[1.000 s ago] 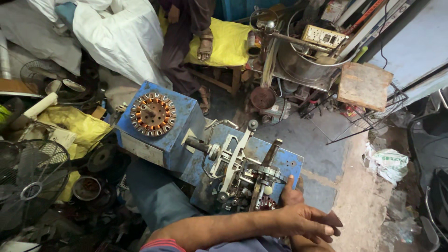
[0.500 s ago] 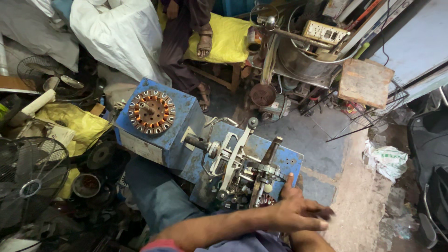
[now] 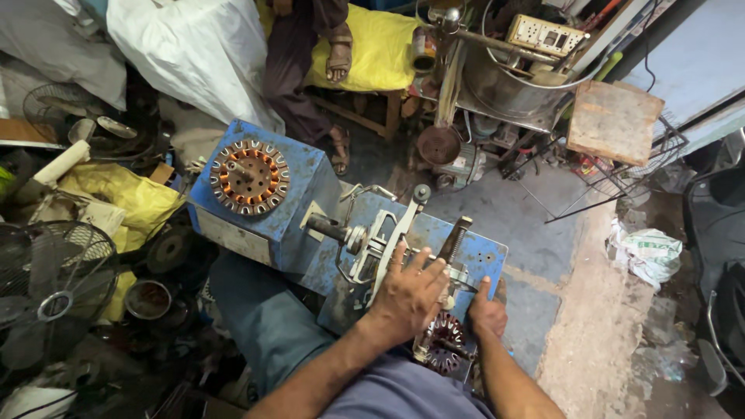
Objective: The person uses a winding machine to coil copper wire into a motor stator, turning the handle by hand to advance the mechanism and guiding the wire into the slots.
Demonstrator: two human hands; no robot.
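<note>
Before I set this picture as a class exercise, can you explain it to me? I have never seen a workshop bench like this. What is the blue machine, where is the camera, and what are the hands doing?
The single view comes from a camera worn on the person's head, looking down at their own arms. The left hand lies flat on the metal frame of a blue machine with a shaft and bars, which looks like a hand winding machine. The right hand rests on its edge, beside a small round stator with copper windings. Neither hand has a closed grip on anything. A larger copper-wound stator lies on the blue box. Around it are a fan guard, a yellow cloth and a white sack. Another person's sandalled foot rests on a yellow cushion.
</note>
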